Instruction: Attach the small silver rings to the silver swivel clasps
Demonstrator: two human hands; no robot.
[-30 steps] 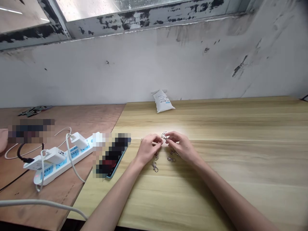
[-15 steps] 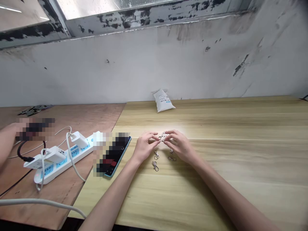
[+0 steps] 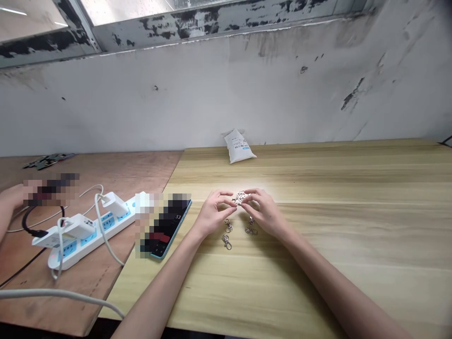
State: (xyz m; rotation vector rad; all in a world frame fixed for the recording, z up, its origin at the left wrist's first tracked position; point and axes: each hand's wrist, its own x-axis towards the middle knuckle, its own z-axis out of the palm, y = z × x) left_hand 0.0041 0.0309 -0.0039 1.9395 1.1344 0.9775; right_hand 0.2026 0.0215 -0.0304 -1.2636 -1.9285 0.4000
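Note:
My left hand and my right hand meet over the wooden table, thumbs and forefingers closed. Between their fingertips is a small silvery metal piece, mostly covered and too small to identify. Just behind the fingertips lies a little heap of metal clasps. In front of my left hand, one metal swivel clasp rests on the wood, and another swivel clasp lies nearer to me. More metal clasps sit below my right hand, partly shaded by it.
A white packet with a label stands near the wall. Left of my arm lies a phone. Beyond it, a white power strip with chargers and cables occupies the reddish table. Another person's hand is at far left.
My two hands stay together at the same spot, with their fingers shifting slightly around the small metal piece. The whole view has moved a little; the clasps lie as before.

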